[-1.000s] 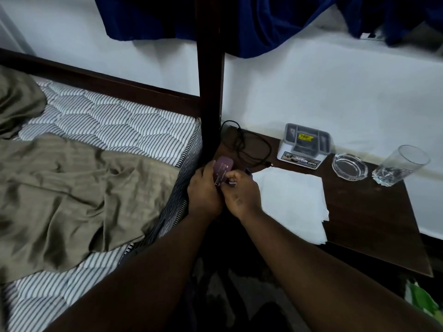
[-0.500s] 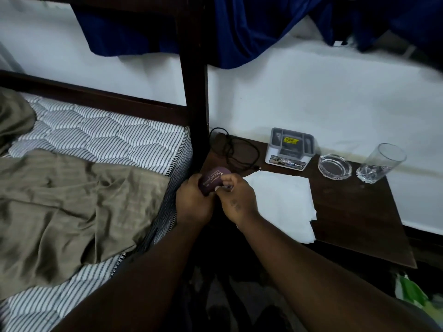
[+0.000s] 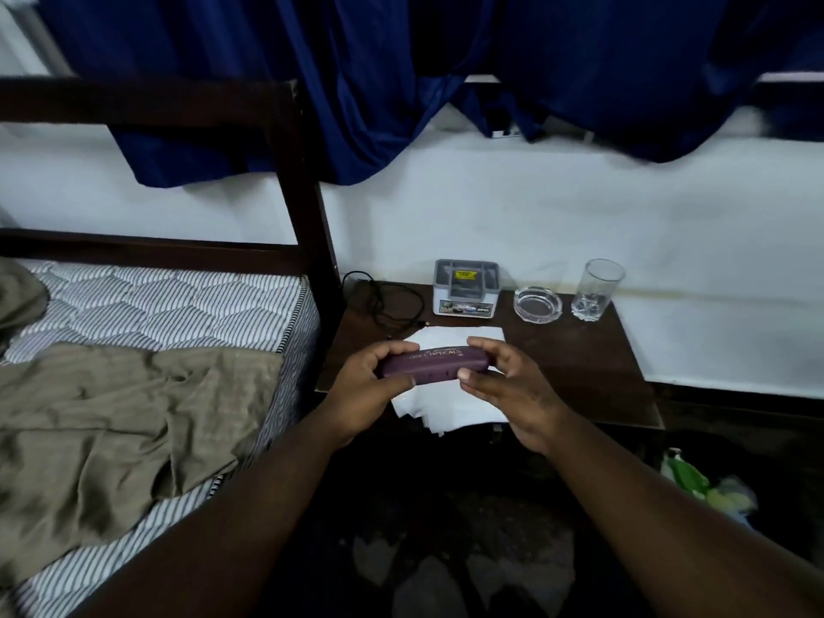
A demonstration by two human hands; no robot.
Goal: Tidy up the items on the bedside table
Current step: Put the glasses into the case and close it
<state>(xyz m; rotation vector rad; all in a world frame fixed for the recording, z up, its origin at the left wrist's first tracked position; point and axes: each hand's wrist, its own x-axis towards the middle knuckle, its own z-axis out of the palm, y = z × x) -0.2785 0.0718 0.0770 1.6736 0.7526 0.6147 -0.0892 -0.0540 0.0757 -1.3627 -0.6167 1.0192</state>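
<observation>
Horizontally between both hands sits a plum-coloured spectacle case (image 3: 434, 362), an oblong shell with rounded ends and a matte skin, pale lettering printed upside down along its top. It is held in the air over the front left part of the bedside table (image 3: 579, 368), above a loose sheaf of white paper sheets (image 3: 463, 410) whose corners fan out past the table's front edge. The left hand (image 3: 363, 390) grasps the case's left end, fingers curled over the top and thumb pressed along the front. The right hand (image 3: 517, 390) clasps the right end the same way, fingers arched over, thumb tip on the front seam.

The tabletop is dark wood with a dull sheen. Along its back edge, from left to right: a thin black cable (image 3: 388, 301) in slack loops, a squat grey plastic box (image 3: 466, 287) with a yellow label, a round clear glass ashtray (image 3: 536, 304), and a straight-sided tumbler (image 3: 595, 289) with a thick base. To the left, a quilted mattress (image 3: 156, 301) with fine stripes lies partly under a crumpled olive sheet (image 3: 111, 417). A dark wooden bedpost (image 3: 307, 207) rises beside the table, and glossy blue curtain fabric (image 3: 401, 82) drapes in folds above the white wall
</observation>
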